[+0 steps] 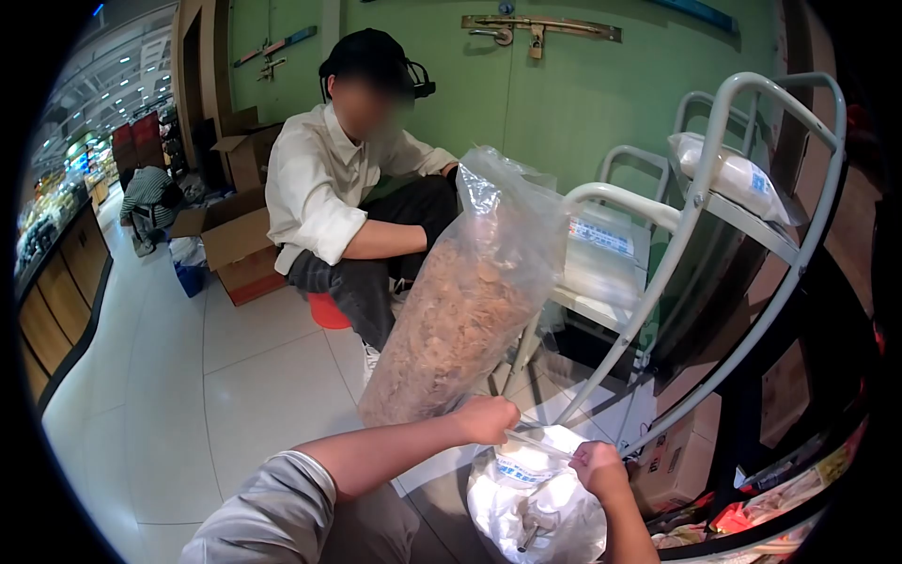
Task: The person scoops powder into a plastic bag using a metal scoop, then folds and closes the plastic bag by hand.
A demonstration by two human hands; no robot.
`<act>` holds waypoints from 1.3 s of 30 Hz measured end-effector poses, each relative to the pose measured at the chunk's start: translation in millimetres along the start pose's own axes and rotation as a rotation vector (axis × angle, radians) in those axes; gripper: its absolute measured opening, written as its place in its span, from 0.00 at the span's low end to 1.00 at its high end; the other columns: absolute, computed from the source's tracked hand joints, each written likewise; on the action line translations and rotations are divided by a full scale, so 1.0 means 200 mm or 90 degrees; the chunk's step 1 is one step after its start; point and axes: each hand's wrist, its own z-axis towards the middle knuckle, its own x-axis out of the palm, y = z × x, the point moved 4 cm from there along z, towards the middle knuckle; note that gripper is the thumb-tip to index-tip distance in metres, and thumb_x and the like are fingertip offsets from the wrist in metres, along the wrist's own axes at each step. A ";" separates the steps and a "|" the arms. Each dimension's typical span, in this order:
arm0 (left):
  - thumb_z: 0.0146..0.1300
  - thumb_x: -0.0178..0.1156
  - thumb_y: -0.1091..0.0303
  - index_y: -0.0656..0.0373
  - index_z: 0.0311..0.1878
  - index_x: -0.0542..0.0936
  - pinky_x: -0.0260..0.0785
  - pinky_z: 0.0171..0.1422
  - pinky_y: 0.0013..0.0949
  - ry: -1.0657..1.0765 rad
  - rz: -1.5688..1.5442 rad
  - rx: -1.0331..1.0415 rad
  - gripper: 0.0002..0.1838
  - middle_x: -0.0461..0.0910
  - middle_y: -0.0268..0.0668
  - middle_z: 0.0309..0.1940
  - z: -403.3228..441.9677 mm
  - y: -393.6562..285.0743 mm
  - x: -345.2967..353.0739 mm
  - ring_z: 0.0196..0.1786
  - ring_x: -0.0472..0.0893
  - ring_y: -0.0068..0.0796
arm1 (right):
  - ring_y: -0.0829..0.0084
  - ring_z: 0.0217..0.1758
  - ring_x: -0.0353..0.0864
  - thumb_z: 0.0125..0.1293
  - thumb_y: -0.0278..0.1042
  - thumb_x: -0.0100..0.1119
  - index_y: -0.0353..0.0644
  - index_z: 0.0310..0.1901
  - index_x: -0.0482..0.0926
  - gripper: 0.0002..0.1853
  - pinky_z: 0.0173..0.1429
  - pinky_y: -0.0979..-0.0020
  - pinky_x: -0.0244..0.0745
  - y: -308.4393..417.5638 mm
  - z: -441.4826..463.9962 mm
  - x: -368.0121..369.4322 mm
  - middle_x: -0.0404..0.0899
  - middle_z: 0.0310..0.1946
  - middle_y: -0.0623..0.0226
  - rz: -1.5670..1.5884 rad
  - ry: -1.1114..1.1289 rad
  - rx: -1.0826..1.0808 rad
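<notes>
My left hand (489,419) is closed, its fingers pinched on one end of a thin, clear plastic bag edge (543,446). On the other end my right hand (598,461) is closed as well, so the edge stretches between both fists. Just below lies a white plastic bag (503,512) with blue print, bulging and crumpled, with a small metallic-looking piece (528,538) on it. Beyond my left hand leans a tall clear sack (451,329) full of brownish flakes. Whether the clear edge belongs to a separate bag I cannot tell.
Facing me, a person (324,188) with dark gloves sits on a red stool (327,312) behind the sack. A grey metal step ladder (658,249) stands right, bearing plastic packs (597,258) and a white packet (733,174). Cardboard boxes (246,240) stand left; another person (148,199) bends farther off.
</notes>
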 end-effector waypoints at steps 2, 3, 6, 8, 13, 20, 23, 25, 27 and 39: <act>0.44 0.65 0.71 0.58 0.34 0.82 0.74 0.44 0.46 -0.005 -0.003 0.005 0.11 0.83 0.44 0.34 -0.01 0.00 0.00 0.43 0.83 0.47 | 0.52 0.35 0.83 0.51 0.30 0.69 0.43 0.31 0.84 0.06 0.43 0.60 0.78 0.01 -0.01 0.00 0.83 0.29 0.54 0.019 0.011 0.008; 0.44 0.65 0.71 0.58 0.34 0.82 0.74 0.44 0.46 -0.009 -0.003 0.006 0.11 0.83 0.44 0.34 -0.01 0.00 0.00 0.43 0.83 0.47 | 0.52 0.35 0.83 0.51 0.30 0.69 0.43 0.31 0.84 0.06 0.43 0.60 0.78 0.00 -0.01 0.00 0.83 0.29 0.54 0.019 0.011 0.008; 0.43 0.65 0.71 0.58 0.34 0.82 0.74 0.43 0.46 -0.014 -0.002 0.007 0.11 0.83 0.44 0.34 -0.01 -0.01 0.00 0.42 0.83 0.47 | 0.53 0.35 0.83 0.51 0.30 0.70 0.42 0.32 0.84 0.07 0.43 0.60 0.78 0.01 -0.01 0.00 0.83 0.29 0.55 0.015 0.009 -0.003; 0.43 0.65 0.71 0.58 0.34 0.82 0.74 0.43 0.46 -0.015 0.001 0.007 0.11 0.83 0.44 0.34 -0.01 -0.01 0.00 0.42 0.83 0.47 | 0.53 0.35 0.83 0.50 0.30 0.70 0.41 0.31 0.84 0.07 0.43 0.60 0.78 0.02 -0.01 -0.01 0.83 0.29 0.55 0.001 0.003 -0.009; 0.43 0.65 0.71 0.57 0.34 0.82 0.74 0.43 0.46 -0.019 -0.005 0.011 0.11 0.83 0.44 0.34 -0.02 -0.01 -0.01 0.42 0.83 0.47 | 0.55 0.34 0.83 0.50 0.38 0.73 0.38 0.33 0.84 0.13 0.42 0.62 0.78 0.03 -0.01 -0.02 0.83 0.29 0.54 0.007 0.021 0.002; 0.45 0.62 0.73 0.59 0.37 0.83 0.76 0.42 0.48 0.004 0.065 -0.007 0.12 0.84 0.48 0.35 0.01 -0.04 0.04 0.41 0.84 0.49 | 0.49 0.46 0.80 0.52 0.55 0.71 0.38 0.45 0.82 0.28 0.51 0.56 0.76 0.10 0.03 0.04 0.82 0.40 0.50 -0.072 -0.082 -0.214; 0.48 0.61 0.74 0.62 0.38 0.83 0.77 0.42 0.47 0.034 0.131 0.012 0.12 0.84 0.49 0.36 0.01 -0.09 0.12 0.42 0.84 0.48 | 0.47 0.45 0.81 0.56 0.47 0.69 0.34 0.41 0.83 0.21 0.53 0.58 0.76 0.08 0.05 0.12 0.82 0.40 0.46 -0.044 -0.041 -0.185; 0.49 0.60 0.74 0.63 0.39 0.83 0.77 0.42 0.47 0.045 0.144 0.015 0.12 0.84 0.48 0.37 0.01 -0.10 0.14 0.43 0.85 0.47 | 0.46 0.44 0.81 0.59 0.42 0.64 0.33 0.42 0.82 0.18 0.52 0.58 0.77 0.07 0.04 0.16 0.82 0.39 0.45 -0.009 0.034 -0.181; 0.51 0.59 0.74 0.63 0.40 0.83 0.77 0.42 0.46 0.072 0.156 0.020 0.12 0.85 0.48 0.38 -0.01 -0.10 0.15 0.43 0.85 0.46 | 0.47 0.45 0.81 0.61 0.40 0.62 0.34 0.45 0.82 0.17 0.53 0.57 0.76 0.06 0.02 0.21 0.82 0.42 0.45 -0.021 0.083 -0.187; 0.54 0.57 0.74 0.62 0.38 0.85 0.78 0.43 0.44 0.097 0.135 0.008 0.10 0.85 0.45 0.38 -0.03 -0.10 0.22 0.45 0.85 0.44 | 0.47 0.54 0.78 0.65 0.43 0.57 0.40 0.58 0.75 0.23 0.60 0.57 0.72 0.07 -0.07 0.21 0.80 0.49 0.45 -0.105 0.126 -0.119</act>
